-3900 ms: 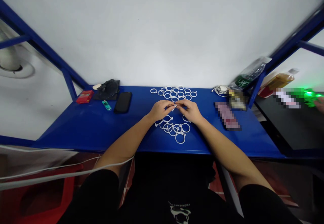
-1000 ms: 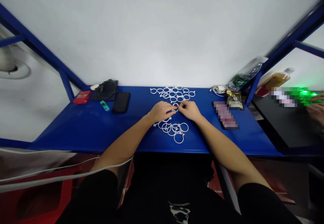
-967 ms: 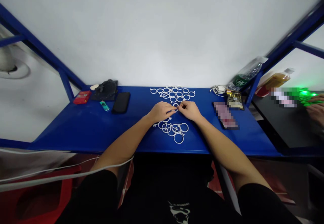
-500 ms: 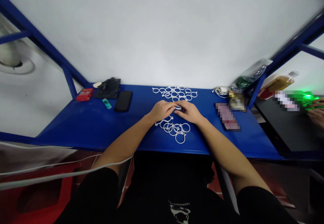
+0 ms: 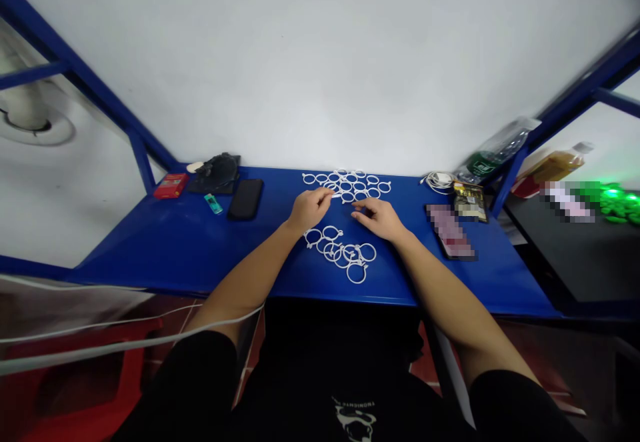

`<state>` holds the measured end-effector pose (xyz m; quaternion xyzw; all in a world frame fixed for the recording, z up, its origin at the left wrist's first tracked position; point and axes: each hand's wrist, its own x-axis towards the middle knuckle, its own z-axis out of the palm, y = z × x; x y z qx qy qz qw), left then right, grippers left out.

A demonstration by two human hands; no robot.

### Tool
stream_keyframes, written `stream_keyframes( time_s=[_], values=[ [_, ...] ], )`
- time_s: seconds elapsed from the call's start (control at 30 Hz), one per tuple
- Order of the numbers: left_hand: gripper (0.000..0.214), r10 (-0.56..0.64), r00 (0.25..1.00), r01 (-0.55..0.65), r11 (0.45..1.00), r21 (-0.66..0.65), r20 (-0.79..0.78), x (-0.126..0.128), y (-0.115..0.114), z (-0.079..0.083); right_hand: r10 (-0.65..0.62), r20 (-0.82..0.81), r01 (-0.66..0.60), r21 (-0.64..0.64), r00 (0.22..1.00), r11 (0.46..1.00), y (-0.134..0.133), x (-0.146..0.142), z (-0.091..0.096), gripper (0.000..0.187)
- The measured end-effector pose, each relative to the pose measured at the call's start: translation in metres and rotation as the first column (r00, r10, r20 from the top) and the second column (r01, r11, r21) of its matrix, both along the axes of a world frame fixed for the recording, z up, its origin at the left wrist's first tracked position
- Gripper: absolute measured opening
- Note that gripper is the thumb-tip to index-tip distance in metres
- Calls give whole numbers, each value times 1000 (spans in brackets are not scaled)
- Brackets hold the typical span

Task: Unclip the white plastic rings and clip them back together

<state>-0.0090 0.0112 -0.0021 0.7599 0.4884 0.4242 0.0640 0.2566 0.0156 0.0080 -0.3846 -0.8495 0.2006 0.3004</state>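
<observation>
My left hand [image 5: 311,209] is closed in a pinch, with a white plastic ring [image 5: 337,195] showing edge-on at its fingertips. To its right, my right hand [image 5: 379,218] hovers low over the desk, thumb and fingers apart and nothing visible between them. Just beyond both hands lies a cluster of white curtain rings [image 5: 384,192], each with a small eyelet, some overlapping. Closer to my body is a second group of the same rings [image 5: 356,283], loosely overlapped on the blue desk [image 5: 270,262].
On the left lie a black phone [image 5: 245,199], a teal small item [image 5: 213,204], a red box [image 5: 171,186] and a black plastic bag [image 5: 216,173]. To the right are a white cable [image 5: 439,181], a pouch [image 5: 471,201], a blurred-out phone [image 5: 449,231] and a bottle [image 5: 495,152].
My hands, which were together over a white ring, have parted. The left went slightly left and away from me with the ring; the right drew right and opened.
</observation>
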Motion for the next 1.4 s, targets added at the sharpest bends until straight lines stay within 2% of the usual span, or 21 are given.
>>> stream_keyframes(
  time_s=[0.1,0.17,0.27,0.37,0.5,0.6,0.7,0.8,0.9,1.07,1.13,1.4],
  values=[
    [23,161,983,-154,985,-74,90,-11,9,-2,3,10,-3,-13,1000,1000,2,2,0,33],
    [21,230,967,-215,967,-134,109,-17,15,-6,13,28,-12,-33,1000,999,2,2,0,32],
    [18,261,961,-236,948,-216,96,-21,22,-11,21,55,-18,-59,998,998,2,1,0,31],
    [25,254,961,-222,945,-240,112,-20,24,-13,34,75,-29,-64,997,997,2,0,0,31],
    [30,141,978,-111,975,-192,152,-16,19,-9,33,83,-27,-74,996,997,2,0,1,30],
    [27,-71,996,79,979,-187,47,-11,10,-5,29,89,-22,-83,996,996,1,-1,2,30],
    [31,-284,951,261,950,-170,-122,-1,1,-4,36,103,-27,-85,994,996,0,-2,3,29],
    [39,-402,883,369,914,-171,-242,9,-3,-7,35,107,-25,-90,994,996,-1,-2,3,27],
    [41,-404,870,357,912,-204,-284,11,-2,-9,30,99,-21,-93,995,995,-1,-2,3,28],
    [29,-261,924,202,954,-223,-281,1,2,-8,46,95,-37,-94,994,995,-1,-2,1,29],
    [27,-231,930,174,962,-209,-287,-3,2,-6,47,103,-37,-101,994,994,-1,-2,0,29],
    [18,-306,898,251,947,-202,-315,-5,2,-3,33,115,-22,-100,993,995,0,-1,1,28]
  ],
)
